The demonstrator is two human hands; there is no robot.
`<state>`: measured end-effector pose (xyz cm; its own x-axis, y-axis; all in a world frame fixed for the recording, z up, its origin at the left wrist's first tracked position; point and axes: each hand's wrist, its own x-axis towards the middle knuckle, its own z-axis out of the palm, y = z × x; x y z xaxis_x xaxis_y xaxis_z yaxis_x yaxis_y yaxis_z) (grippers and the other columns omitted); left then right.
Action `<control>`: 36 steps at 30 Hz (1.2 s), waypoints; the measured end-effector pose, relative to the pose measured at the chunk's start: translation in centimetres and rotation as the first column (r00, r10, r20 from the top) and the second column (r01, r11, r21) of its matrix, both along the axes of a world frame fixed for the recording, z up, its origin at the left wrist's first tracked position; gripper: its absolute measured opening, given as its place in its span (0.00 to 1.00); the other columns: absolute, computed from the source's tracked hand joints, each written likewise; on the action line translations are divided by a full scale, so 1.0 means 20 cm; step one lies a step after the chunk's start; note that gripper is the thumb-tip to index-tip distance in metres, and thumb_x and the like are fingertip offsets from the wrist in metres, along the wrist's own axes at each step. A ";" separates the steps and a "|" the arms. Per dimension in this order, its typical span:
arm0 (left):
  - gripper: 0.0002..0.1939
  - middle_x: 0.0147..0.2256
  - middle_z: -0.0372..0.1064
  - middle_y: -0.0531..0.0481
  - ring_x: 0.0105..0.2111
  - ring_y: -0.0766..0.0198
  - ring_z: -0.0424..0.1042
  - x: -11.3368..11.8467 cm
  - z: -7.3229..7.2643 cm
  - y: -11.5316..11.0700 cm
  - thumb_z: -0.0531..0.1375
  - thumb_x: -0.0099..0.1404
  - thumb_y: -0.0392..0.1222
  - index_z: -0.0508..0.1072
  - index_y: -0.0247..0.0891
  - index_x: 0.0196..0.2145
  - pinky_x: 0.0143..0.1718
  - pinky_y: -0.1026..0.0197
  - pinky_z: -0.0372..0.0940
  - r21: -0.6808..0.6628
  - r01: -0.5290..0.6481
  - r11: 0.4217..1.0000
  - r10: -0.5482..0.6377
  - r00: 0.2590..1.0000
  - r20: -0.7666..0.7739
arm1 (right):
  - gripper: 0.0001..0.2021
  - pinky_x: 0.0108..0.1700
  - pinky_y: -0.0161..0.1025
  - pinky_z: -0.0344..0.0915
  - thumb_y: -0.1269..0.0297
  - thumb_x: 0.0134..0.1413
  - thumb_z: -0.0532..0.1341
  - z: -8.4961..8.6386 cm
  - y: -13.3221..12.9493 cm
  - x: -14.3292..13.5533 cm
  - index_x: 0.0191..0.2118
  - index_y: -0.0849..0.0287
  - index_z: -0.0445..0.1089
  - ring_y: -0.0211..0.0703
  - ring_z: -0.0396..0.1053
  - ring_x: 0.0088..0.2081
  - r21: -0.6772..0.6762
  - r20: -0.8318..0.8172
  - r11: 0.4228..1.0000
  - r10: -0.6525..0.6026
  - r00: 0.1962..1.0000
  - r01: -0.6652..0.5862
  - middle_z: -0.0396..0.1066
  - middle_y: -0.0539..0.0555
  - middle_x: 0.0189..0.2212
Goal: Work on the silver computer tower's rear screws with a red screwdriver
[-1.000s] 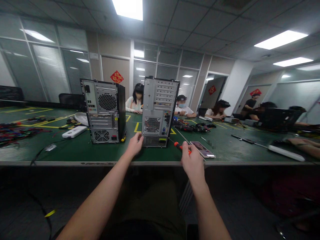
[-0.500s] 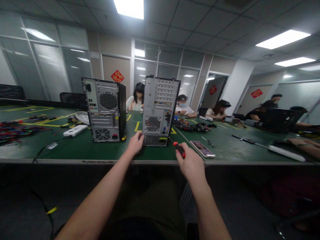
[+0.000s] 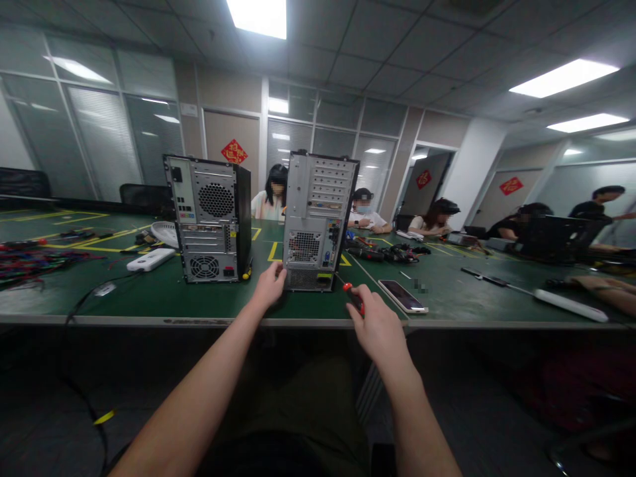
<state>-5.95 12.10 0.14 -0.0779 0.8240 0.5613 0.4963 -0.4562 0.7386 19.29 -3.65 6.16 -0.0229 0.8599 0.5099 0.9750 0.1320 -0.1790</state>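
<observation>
A grey computer tower (image 3: pixel 304 225) stands upright with its rear panel facing me. My left hand (image 3: pixel 269 283) holds its lower left edge, the fingers curled against the side and partly hidden. In my right hand (image 3: pixel 380 324) is a screwdriver (image 3: pixel 354 298) with a red and black handle, the fingers wrapped round it. Its thin shaft points up and left to the tower's lower right edge; whether the tip touches a screw I cannot tell. Left of this tower stands a second, black-sided computer tower (image 3: pixel 206 222), also rear side toward me.
Beside my right hand lies a phone (image 3: pixel 402 296). Black cables (image 3: pixel 392 253) are heaped behind it. A white power strip (image 3: pixel 570 305) lies far right, another white block (image 3: pixel 150 260) left. Coloured wires (image 3: pixel 37 265) spread at the far left. Several people sit across the green table (image 3: pixel 238 308).
My right hand and the screwdriver have shifted very slightly. My left hand stays put on the tower. The phone's screen has gone darker, and a person at far right has moved rightward.
</observation>
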 end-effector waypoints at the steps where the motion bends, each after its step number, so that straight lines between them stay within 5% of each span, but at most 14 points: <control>1: 0.09 0.43 0.77 0.44 0.44 0.55 0.76 0.00 0.00 0.00 0.55 0.69 0.42 0.73 0.41 0.43 0.49 0.54 0.68 0.000 0.000 1.000 0.000 1.000 0.002 | 0.12 0.36 0.38 0.56 0.60 0.68 0.59 0.00 0.00 -0.01 0.53 0.54 0.65 0.49 0.73 0.38 -0.029 -0.047 1.000 0.010 0.999 -0.012 0.72 0.55 0.40; 4: 0.09 0.43 0.77 0.44 0.44 0.56 0.76 0.00 0.00 0.00 0.55 0.69 0.42 0.73 0.41 0.43 0.49 0.55 0.68 -0.004 0.001 1.000 -0.001 1.000 0.001 | 0.16 0.36 0.39 0.56 0.50 0.66 0.59 0.00 0.00 -0.02 0.51 0.54 0.64 0.52 0.73 0.37 -0.097 -0.220 0.994 -0.072 0.973 0.051 0.74 0.55 0.35; 9: 0.09 0.42 0.77 0.44 0.43 0.56 0.76 0.00 0.00 -0.01 0.54 0.70 0.43 0.73 0.40 0.43 0.49 0.55 0.68 -0.007 -0.003 1.000 0.003 1.000 -0.012 | 0.24 0.37 0.40 0.58 0.41 0.69 0.43 -0.01 0.07 0.00 0.44 0.53 0.66 0.53 0.72 0.37 -0.108 -0.530 0.992 -0.118 0.840 0.071 0.74 0.55 0.31; 14: 0.10 0.43 0.77 0.45 0.44 0.57 0.75 0.00 0.00 0.00 0.54 0.70 0.43 0.73 0.41 0.44 0.50 0.55 0.68 -0.001 -0.001 1.000 0.001 1.000 -0.016 | 0.20 0.36 0.39 0.57 0.43 0.64 0.50 -0.04 0.11 -0.01 0.39 0.54 0.67 0.51 0.71 0.34 -0.037 -0.643 0.991 -0.123 0.756 0.130 0.73 0.54 0.29; 26: 0.10 0.44 0.77 0.44 0.45 0.56 0.75 0.00 0.00 0.00 0.54 0.71 0.43 0.73 0.40 0.45 0.51 0.54 0.68 -0.007 -0.008 1.000 0.007 1.000 -0.027 | 0.08 0.31 0.37 0.39 0.60 0.68 0.58 -0.04 0.04 -0.06 0.39 0.56 0.70 0.39 0.57 0.26 0.128 -0.149 0.984 -0.104 0.983 0.123 0.67 0.49 0.25; 36: 0.10 0.44 0.78 0.43 0.45 0.55 0.75 0.00 0.01 -0.01 0.54 0.70 0.43 0.73 0.39 0.44 0.51 0.54 0.67 -0.016 -0.018 1.000 0.017 0.999 -0.029 | 0.08 0.34 0.37 0.49 0.65 0.66 0.59 -0.06 0.06 0.01 0.47 0.55 0.73 0.40 0.60 0.32 0.161 0.083 0.986 0.015 0.996 -0.028 0.65 0.52 0.38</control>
